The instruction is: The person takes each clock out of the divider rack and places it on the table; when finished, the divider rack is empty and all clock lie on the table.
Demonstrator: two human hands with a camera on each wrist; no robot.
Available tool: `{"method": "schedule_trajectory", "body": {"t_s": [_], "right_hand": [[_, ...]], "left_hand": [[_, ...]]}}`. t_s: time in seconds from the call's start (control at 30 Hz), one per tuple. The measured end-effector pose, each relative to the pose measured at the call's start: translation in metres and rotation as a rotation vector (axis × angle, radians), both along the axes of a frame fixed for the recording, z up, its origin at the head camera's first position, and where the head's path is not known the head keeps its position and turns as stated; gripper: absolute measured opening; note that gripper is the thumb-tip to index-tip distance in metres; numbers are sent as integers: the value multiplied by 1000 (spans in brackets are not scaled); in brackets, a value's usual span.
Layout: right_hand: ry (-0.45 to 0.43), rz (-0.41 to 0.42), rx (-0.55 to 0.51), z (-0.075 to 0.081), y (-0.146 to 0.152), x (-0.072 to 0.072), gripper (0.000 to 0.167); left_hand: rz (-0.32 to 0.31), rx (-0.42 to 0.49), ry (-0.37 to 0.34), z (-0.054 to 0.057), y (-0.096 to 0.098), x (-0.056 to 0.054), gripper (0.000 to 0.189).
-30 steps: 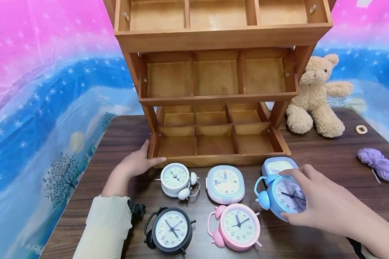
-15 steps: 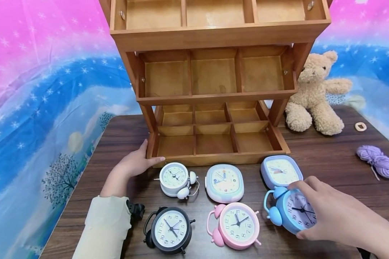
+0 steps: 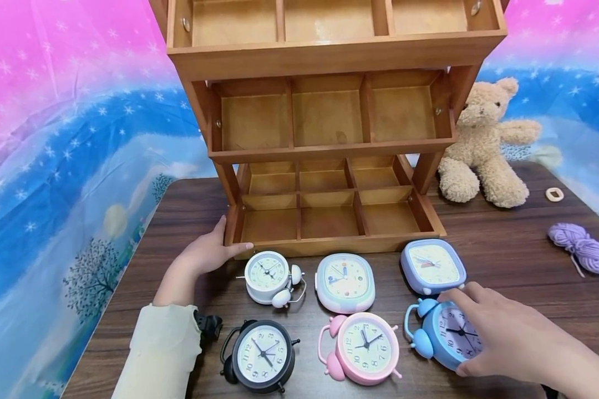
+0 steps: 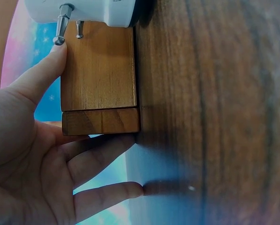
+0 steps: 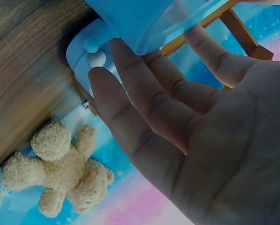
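Note:
My right hand [image 3: 506, 335] grips a light-blue twin-bell alarm clock [image 3: 451, 335] by its side, low at the table's front right. In the right wrist view, fingertips [image 5: 104, 82] lie along its blue case. Just behind it sits a periwinkle square clock [image 3: 433, 266]. My left hand [image 3: 202, 252] rests at the lower left front corner of a wooden tiered shelf [image 3: 339, 246], thumb on the front and straight fingers along the side. A white twin-bell clock [image 3: 267, 277] lies close to that thumb. Also face up are a pastel rounded-square clock [image 3: 345, 282], a black clock [image 3: 263, 354] and a pink clock [image 3: 366, 349].
The shelf's divided trays rise in tiers at the back of the dark wooden table [image 3: 179, 210]. A teddy bear [image 3: 484, 144] sits right of it. Purple yarn [image 3: 584, 249] and a small pale ring [image 3: 554, 194] lie at the far right.
My right hand has brought the blue clock rightward and toward the front, uncovering the periwinkle clock behind it. The left hand stays at the shelf corner. The head view has shifted slightly.

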State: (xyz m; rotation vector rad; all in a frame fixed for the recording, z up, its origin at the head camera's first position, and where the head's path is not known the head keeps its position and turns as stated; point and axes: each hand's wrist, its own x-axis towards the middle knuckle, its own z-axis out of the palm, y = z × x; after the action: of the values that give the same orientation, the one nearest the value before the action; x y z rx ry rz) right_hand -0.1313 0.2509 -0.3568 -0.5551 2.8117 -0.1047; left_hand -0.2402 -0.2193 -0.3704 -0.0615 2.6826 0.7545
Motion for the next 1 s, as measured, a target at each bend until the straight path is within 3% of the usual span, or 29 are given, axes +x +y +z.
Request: {"method": "schedule_trajectory", "body": {"t_s": [0.43, 0.87, 1.0], "right_hand": [[-15, 4, -13, -9, -4, -4, 106], [-67, -48, -24, -15, -8, -8, 110], [-26, -44, -43, -13, -12, -5, 107]], "left_hand": [[15, 19, 7, -4, 0, -1, 108], [57, 47, 4, -15, 2, 0, 106], [57, 51, 30, -17, 1, 5, 105]]}}
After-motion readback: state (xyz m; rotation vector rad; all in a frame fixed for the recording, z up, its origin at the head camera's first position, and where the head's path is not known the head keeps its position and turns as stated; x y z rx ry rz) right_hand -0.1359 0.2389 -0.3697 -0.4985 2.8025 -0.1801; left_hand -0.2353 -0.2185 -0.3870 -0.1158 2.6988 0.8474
